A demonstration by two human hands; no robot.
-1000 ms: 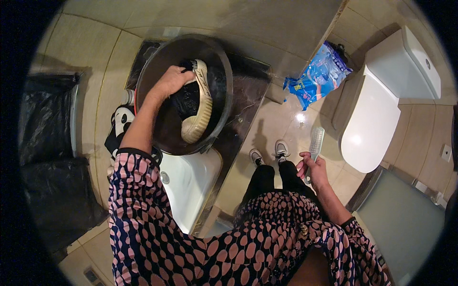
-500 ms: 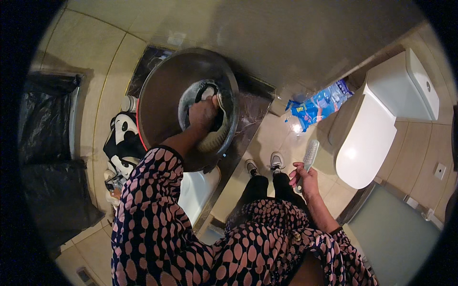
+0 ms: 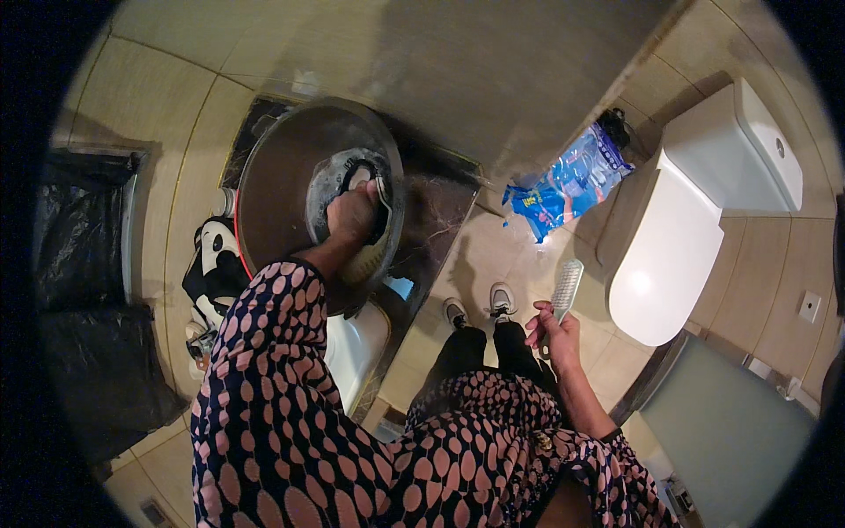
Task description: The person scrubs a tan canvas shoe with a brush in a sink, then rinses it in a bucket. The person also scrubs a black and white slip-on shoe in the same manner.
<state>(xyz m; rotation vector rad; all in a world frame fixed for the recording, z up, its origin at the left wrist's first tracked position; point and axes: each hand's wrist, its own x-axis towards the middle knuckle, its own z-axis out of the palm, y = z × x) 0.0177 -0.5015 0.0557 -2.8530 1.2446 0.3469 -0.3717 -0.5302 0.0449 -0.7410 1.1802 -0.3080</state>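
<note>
**Shoe in the metal basin, brush held aside**

At the far left, black plastic bags (image 3: 84, 290) hang along the tiled wall. Next to them a black-and-white bag (image 3: 211, 273) sits low by the sink's left side.

The wide round metal basin (image 3: 282, 185) is tilted up over the white sink (image 3: 356, 348), its open inside turned toward the camera. Inside it, against the right part of the rim, lies a shoe (image 3: 356, 211), dark with a pale sole. Its long axis runs roughly top to bottom of the view, the pale sole edge toward the basin's lower right rim.

The left hand (image 3: 352, 216) reaches up from a spotted sleeve, arm nearly straight, and is closed over the shoe's middle, pressing it against the basin's wall.

Further right, two sneakers (image 3: 480, 306) stand on the floor tiles. The right hand (image 3: 554, 334) is held low at the side, fingers wrapped around the handle of a white scrubbing brush (image 3: 566, 289); the brush points up and slightly right, well apart from the basin.

A blue plastic packet (image 3: 563, 185) lies on the floor by the white toilet (image 3: 687, 238), whose lid is shut.
</note>
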